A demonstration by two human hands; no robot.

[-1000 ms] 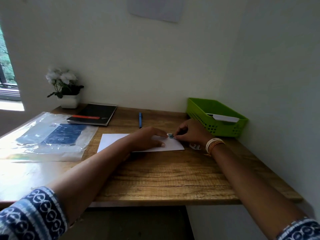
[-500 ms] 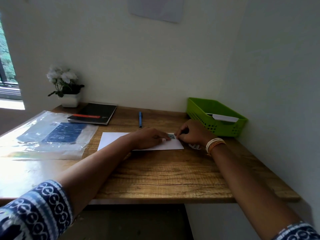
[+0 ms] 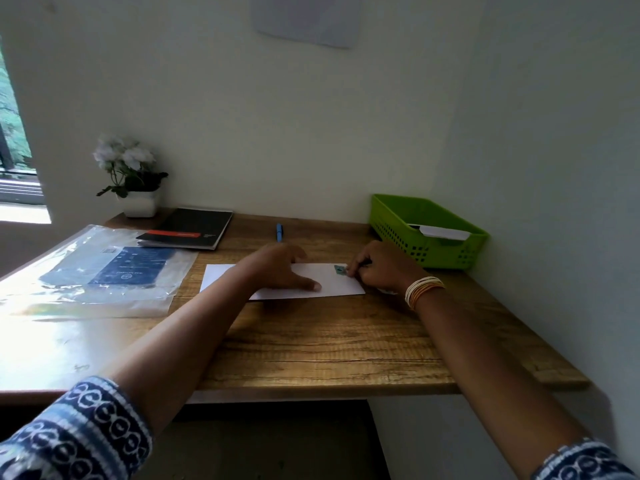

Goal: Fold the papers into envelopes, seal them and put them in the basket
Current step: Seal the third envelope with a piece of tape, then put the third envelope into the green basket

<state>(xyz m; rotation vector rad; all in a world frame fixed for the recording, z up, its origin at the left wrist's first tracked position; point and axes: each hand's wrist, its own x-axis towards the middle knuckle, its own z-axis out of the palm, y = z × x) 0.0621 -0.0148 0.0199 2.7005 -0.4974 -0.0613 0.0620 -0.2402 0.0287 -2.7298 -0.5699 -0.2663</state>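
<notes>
A white folded envelope (image 3: 332,284) lies flat on the wooden desk (image 3: 311,344). My left hand (image 3: 277,268) rests spread on its middle and presses it down. My right hand (image 3: 377,268) is at the envelope's far right corner, fingertips pinched on a small teal sticker (image 3: 340,269) that sits on the paper. The green basket (image 3: 426,233) stands at the back right, just beyond my right hand, with a white envelope (image 3: 445,232) inside it.
A blue pen (image 3: 279,232) lies behind the envelope. A black notebook (image 3: 188,228), a white potted flower (image 3: 130,176) and a clear plastic sleeve holding dark blue sheets (image 3: 104,271) fill the left side. Walls close off the back and right.
My left hand has drawn back from the sticker toward the envelope's middle. My right hand stays at the sticker on the right corner.
</notes>
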